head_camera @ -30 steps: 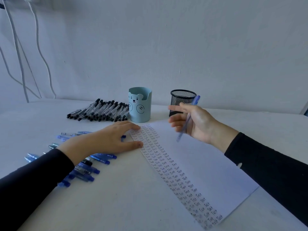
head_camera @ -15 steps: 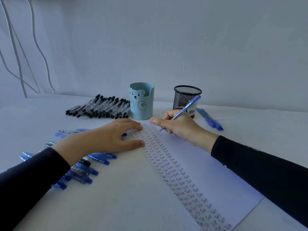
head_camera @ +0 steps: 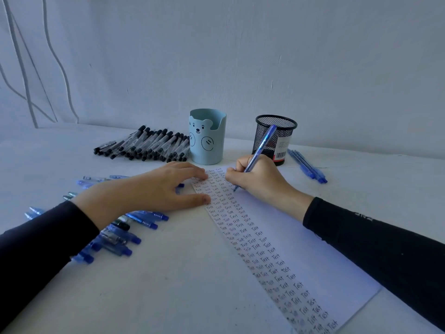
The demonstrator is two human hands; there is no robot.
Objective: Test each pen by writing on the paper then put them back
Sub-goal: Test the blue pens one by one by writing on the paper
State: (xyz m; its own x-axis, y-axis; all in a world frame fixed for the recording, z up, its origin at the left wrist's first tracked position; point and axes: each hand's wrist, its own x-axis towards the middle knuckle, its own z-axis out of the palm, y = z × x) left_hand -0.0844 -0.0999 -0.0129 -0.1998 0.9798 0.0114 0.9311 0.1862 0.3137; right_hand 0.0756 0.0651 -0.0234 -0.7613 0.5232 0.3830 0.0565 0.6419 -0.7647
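Note:
A white sheet of paper (head_camera: 301, 251) lies on the table, its left strip filled with columns of the word "Test". My right hand (head_camera: 261, 179) grips a blue pen (head_camera: 261, 148) in a writing hold, its tip touching the paper near the top of the written strip. My left hand (head_camera: 149, 191) lies flat with its fingers on the paper's top left corner. Several blue pens (head_camera: 125, 235) lie spread on the table under and beside my left forearm.
A row of black-capped pens (head_camera: 144, 147) lies at the back left. Behind the paper stand a light blue bear cup (head_camera: 207, 137) and a black mesh pen holder (head_camera: 279, 138). A few blue pens (head_camera: 308, 166) lie to the right of the mesh holder. White cables hang on the wall at left.
My right hand came down from above the sheet with the pen and set its tip on the paper's top. The left hand stayed put on the corner.

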